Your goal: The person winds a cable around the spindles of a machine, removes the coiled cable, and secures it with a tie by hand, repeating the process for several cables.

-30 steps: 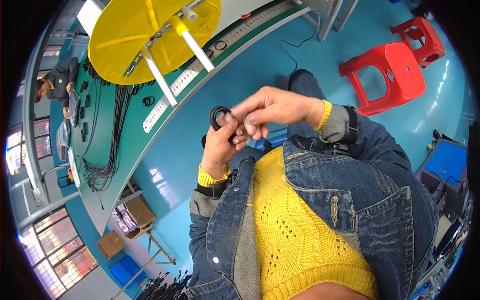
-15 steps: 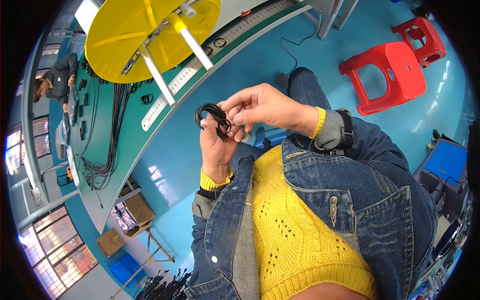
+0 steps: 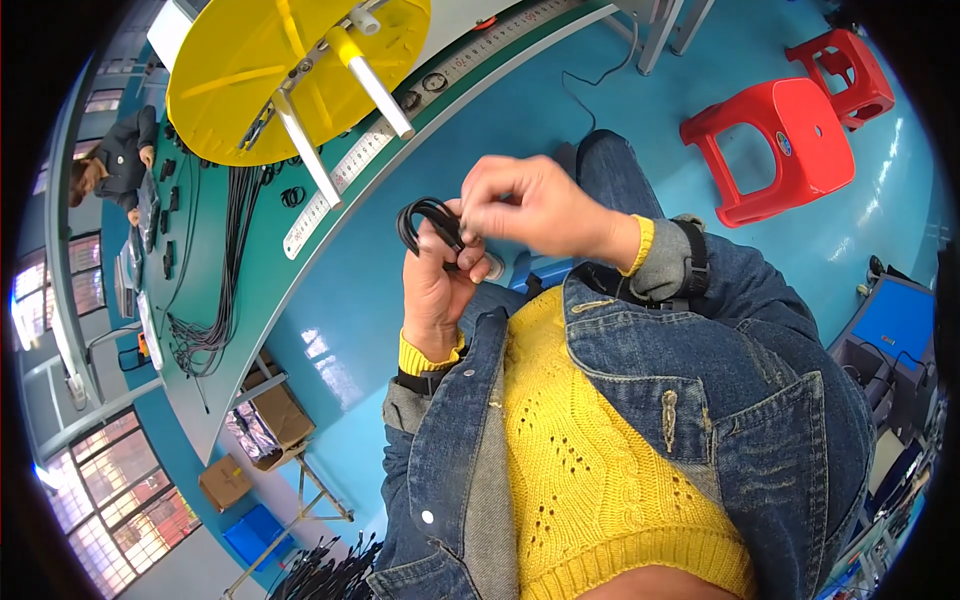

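Observation:
A coiled black cable (image 3: 409, 222) is gripped in my left hand (image 3: 436, 290), its loops standing up above the thumb and fingers. Just right of the coil, my right hand (image 3: 530, 207) is closed, with thumb and fingers drawn together. Motion smears its fingertips, and whether they pinch anything cannot be made out. Both hands are held over the floor, off the near edge of the green-topped table (image 3: 265, 255). A yellow disc with metal rods (image 3: 230, 90) rises over that table, to the upper left of my hands.
A long ruler (image 3: 360, 155) lies along the table's edge. Black cables (image 3: 232, 255) are bundled on the green top, near a small black coil (image 3: 292, 197). Red stools (image 3: 790, 150) stand at the right. Cardboard boxes (image 3: 280, 415) sit below left. Another person (image 3: 122, 165) works across the table.
My right hand has pulled up and closed its fingers, away from the coil. The coil stays in my left hand, turned slightly, its loops more open to view.

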### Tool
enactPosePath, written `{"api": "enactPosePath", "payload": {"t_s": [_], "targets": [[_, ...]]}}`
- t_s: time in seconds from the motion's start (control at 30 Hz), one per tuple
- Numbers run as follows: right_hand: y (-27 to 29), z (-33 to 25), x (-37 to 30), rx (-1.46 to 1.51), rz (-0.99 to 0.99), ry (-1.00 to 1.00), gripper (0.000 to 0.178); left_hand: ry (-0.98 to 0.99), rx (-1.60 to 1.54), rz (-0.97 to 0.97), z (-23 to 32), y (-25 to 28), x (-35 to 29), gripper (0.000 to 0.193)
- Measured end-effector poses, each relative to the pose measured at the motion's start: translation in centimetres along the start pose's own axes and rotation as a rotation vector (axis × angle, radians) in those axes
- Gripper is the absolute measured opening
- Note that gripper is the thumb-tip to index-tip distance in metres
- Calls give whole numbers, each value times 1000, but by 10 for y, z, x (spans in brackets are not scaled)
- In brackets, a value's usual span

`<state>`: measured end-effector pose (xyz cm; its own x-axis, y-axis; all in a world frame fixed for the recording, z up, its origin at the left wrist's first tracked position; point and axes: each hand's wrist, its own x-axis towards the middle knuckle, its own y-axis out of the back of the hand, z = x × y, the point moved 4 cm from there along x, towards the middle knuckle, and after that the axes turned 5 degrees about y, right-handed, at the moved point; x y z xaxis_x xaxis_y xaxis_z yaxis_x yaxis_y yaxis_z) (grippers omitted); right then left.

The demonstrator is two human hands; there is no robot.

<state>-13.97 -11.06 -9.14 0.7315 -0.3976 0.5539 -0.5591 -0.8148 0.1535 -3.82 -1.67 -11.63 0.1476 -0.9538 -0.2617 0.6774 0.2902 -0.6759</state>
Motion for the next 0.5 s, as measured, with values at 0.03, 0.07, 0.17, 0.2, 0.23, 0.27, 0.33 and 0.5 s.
{"api": "enactPosePath", "payload": {"t_s": [0.03,0.07,0.17,0.2,0.23,0.27,0.33,0.5], "targets": [[2,11,-3,296,89,-213,12,-4,109,21,3,-5,0,29],[1,20,-7,593,179,-425,13,-9,217,42,5,-8,0,22],[1,13,-8,594,112,-599,14,-34,260,118,0,-5,2,11],[-1,12,-10,594,78,-687,15,-45,280,156,-1,-3,3,6],[-1,13,-12,591,77,-687,15,-47,278,154,-1,-1,5,6],[-3,11,-9,549,51,-553,14,-63,263,206,3,2,5,5],[-4,2,-4,466,0,-284,13,-96,231,308,9,10,5,4],[-3,-2,-19,551,-377,-499,14,-138,266,242,11,23,6,4]]}}
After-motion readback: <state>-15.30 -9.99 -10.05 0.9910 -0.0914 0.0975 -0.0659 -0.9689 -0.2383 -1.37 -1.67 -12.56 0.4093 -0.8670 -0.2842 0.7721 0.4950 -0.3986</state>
